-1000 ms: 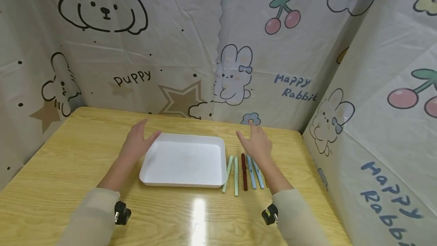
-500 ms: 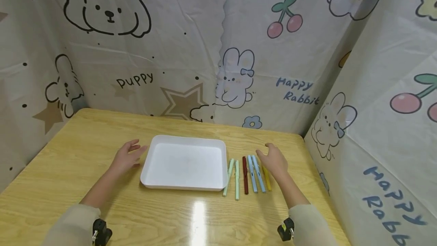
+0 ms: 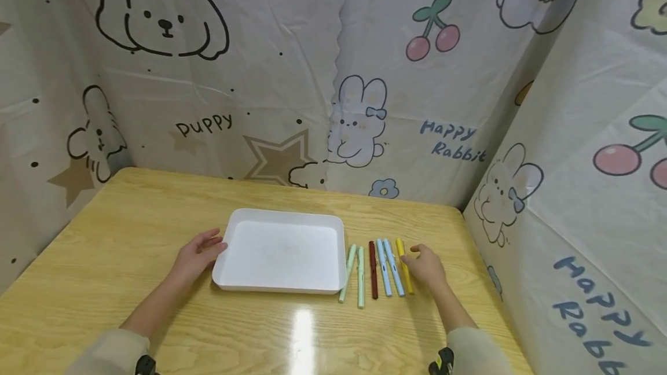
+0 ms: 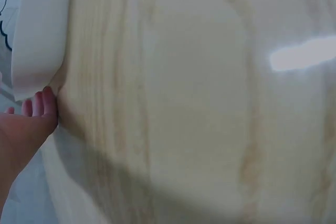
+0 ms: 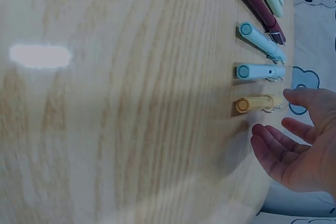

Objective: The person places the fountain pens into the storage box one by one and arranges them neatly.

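Observation:
At the left side of the white tray [image 3: 278, 253] is my left hand [image 3: 195, 258], with its thumb at the rim and the other fingers loosely bent. In the left wrist view, the left fingertips [image 4: 49, 98] meet the tray's corner [image 4: 39, 72]. My right hand [image 3: 428, 266] hovers beside the yellow pen [image 3: 405, 268], the thumb over it. The right wrist view shows the right hand [image 5: 302, 153] with thumb and fingers spread apart, near the clip end of the yellow pen [image 5: 257, 103], which lies on the table.
Left of the yellow pen lie two light blue pens [image 3: 384, 268], a dark red pen [image 3: 373, 271] and two pale green pens [image 3: 361, 278]. One green pen [image 3: 347, 274] leans against the tray's right edge. Printed cloth [image 3: 281, 91] surrounds the wooden table [image 3: 234, 328] at the back and sides.
Both hands have come down and nearer to me, the left to the tray's left side, the right outward to the yellow pen. The tray and pens keep their places.

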Motion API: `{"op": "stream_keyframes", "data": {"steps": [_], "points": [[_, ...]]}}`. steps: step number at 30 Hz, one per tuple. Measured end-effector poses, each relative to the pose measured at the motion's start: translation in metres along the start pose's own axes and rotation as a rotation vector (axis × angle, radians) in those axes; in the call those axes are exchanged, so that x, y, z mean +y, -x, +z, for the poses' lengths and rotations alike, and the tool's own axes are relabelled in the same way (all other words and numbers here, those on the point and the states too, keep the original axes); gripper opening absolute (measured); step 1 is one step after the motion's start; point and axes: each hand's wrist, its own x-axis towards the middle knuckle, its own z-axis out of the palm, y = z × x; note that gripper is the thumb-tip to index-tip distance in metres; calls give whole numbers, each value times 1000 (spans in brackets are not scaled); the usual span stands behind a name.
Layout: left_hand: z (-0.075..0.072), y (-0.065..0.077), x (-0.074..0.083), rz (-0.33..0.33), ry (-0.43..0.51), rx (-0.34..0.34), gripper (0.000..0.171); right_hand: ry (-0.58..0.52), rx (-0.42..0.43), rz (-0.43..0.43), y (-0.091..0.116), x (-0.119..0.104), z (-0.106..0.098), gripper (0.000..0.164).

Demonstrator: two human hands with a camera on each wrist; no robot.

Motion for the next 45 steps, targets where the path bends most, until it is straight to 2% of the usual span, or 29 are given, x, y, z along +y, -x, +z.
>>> {"op": "stream_keyframes", "data": {"steps": [5, 10, 14, 20, 33, 45], "points": [[5, 3, -5, 9, 1, 21, 71, -44, 26, 8, -4, 8, 12, 48], [8, 5, -8, 43, -37, 15, 68, -81, 40, 24, -6, 11, 18, 46], [11, 5, -11, 75, -61, 27, 64, -81, 48, 28, -6, 12, 19, 45], [13, 4, -15, 110, -35, 30, 59, -56, 58, 45, -7, 13, 20, 39], [12, 3, -18, 86, -39, 7, 61, -31, 57, 71, -5, 8, 17, 36], [12, 6, -15, 98, -31, 17, 60, 26, 63, 19, -5, 8, 6, 34]]}}
